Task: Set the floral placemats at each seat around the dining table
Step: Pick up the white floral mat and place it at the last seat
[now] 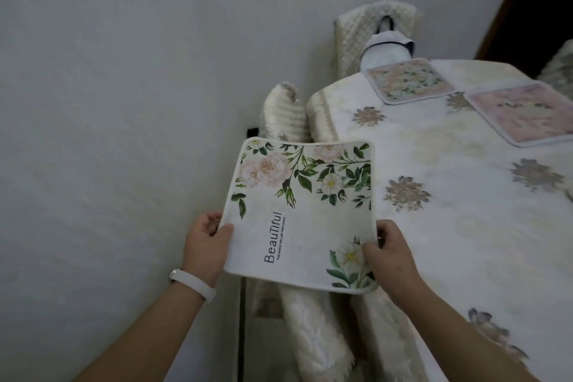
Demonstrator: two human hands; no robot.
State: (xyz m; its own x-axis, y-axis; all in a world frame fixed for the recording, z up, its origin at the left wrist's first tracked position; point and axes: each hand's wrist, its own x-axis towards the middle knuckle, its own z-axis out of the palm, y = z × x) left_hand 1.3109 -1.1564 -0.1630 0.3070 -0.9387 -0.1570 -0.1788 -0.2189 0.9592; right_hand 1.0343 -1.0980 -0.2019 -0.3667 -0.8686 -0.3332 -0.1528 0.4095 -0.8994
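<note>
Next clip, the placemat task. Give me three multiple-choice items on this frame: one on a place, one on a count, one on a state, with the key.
1. Where is the held mat?
A. flat on the table
B. in the air, over a chair beside the table
C. on the floor

2. How many mats lie on the table?
A. one
B. two
C. four

3. What grips the held mat?
A. both hands
B. the left hand only
C. nothing

Key:
1 B: the chair's cover shows below the mat's near edge, and nothing supports the mat but the hands.
2 B: a green-flowered mat and a pink mat lie at the far end.
3 A: the left hand and the right hand each pinch a near corner, thumb on top.
</note>
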